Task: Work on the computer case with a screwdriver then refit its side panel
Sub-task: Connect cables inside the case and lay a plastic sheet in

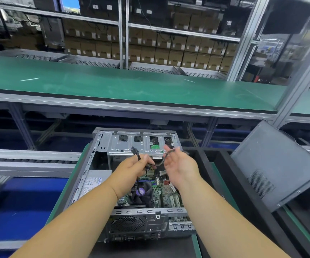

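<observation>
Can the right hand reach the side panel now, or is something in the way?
Probably yes, but not at once. The side panel leans to the right of the open case, with nothing between it and the right hand. That hand seems busy with the cable, which the left hand grips.

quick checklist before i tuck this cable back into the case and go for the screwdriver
1. Cable held: ok, left hand grips it near the black plug; right hand supports the other end, fingers loose.
2. Computer case open on its side: ok.
3. Fan free of the cable: ok, the cable is lifted above it.
4. Side panel within reach: ok, leaning at the right.
5. Screwdriver located: cannot tell, none in view.
</observation>
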`<action>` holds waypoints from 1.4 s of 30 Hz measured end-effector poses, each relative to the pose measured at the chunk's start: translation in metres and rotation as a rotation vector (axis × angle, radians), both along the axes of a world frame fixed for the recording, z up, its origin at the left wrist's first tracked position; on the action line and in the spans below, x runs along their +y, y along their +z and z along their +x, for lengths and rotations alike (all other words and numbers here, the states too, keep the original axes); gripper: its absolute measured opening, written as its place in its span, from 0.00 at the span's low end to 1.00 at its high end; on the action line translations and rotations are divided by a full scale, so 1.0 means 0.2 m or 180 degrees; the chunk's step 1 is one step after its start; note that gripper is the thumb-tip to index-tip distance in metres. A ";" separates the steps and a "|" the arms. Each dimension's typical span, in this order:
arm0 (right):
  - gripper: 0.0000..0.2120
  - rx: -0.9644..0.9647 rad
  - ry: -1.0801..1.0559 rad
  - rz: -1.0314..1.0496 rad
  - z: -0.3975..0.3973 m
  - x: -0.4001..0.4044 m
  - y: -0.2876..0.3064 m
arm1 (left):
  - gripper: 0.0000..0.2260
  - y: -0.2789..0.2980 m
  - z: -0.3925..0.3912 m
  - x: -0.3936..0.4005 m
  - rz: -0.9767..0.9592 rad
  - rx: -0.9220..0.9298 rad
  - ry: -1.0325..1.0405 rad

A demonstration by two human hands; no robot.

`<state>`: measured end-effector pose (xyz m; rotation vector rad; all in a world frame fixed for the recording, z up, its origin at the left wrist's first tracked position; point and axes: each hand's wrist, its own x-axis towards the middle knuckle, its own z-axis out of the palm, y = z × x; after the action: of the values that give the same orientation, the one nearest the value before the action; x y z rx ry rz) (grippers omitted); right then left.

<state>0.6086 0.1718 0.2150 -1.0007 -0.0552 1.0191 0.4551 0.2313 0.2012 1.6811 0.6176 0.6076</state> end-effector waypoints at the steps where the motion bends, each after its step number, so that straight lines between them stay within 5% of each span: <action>1: 0.12 -0.0125 -0.0234 -0.0013 0.02 0.01 0.01 | 0.19 -0.02 0.00 0.01 -0.0078 0.0273 0.0072; 4: 0.14 -0.0470 -0.0446 0.0052 0.04 0.00 0.02 | 0.20 -0.06 0.01 0.05 -0.0088 0.0838 0.0101; 9: 0.22 -0.0691 -0.0428 0.0264 0.03 0.00 0.02 | 0.20 -0.10 0.04 0.08 -0.0211 0.0914 -0.0026; 14: 0.21 -0.0621 -0.0310 0.0374 0.06 0.02 0.02 | 0.17 -0.13 0.05 0.12 0.0222 0.1086 -0.0143; 18: 0.19 -0.1351 0.0236 -0.0326 0.08 0.03 0.02 | 0.14 -0.13 0.05 0.19 0.0185 0.0934 0.0099; 24: 0.19 -0.1648 0.0680 -0.1988 0.08 0.07 -0.11 | 0.14 -0.13 0.08 0.32 -0.0381 0.0675 0.0476; 28: 0.20 -0.1187 0.0161 -0.2196 0.04 0.14 -0.21 | 0.11 -0.10 0.11 0.39 -0.0450 0.0800 0.0194; 32: 0.15 -0.1785 -0.0325 -0.2226 0.04 0.19 -0.31 | 0.11 -0.13 0.13 0.44 -0.0126 0.0993 0.0026; 38: 0.11 -0.1522 -0.0682 -0.2490 0.05 0.27 -0.32 | 0.11 -0.23 0.12 0.46 0.0058 0.0991 -0.0203; 39: 0.22 -0.1936 -0.0399 -0.3082 0.03 0.28 -0.33 | 0.11 -0.23 0.13 0.46 0.0075 0.0957 -0.0220; 40: 0.31 -0.2992 0.0139 -0.3726 0.04 0.29 -0.35 | 0.11 -0.24 0.14 0.46 0.0103 0.0934 -0.0234; 42: 0.36 -0.3434 0.0512 -0.4087 0.07 0.30 -0.36 | 0.11 -0.25 0.15 0.47 0.0189 0.0916 -0.0221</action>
<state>0.6226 0.2311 0.1424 -2.6788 -0.4053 0.4483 0.4844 0.3244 0.1516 1.8546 0.7478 0.3387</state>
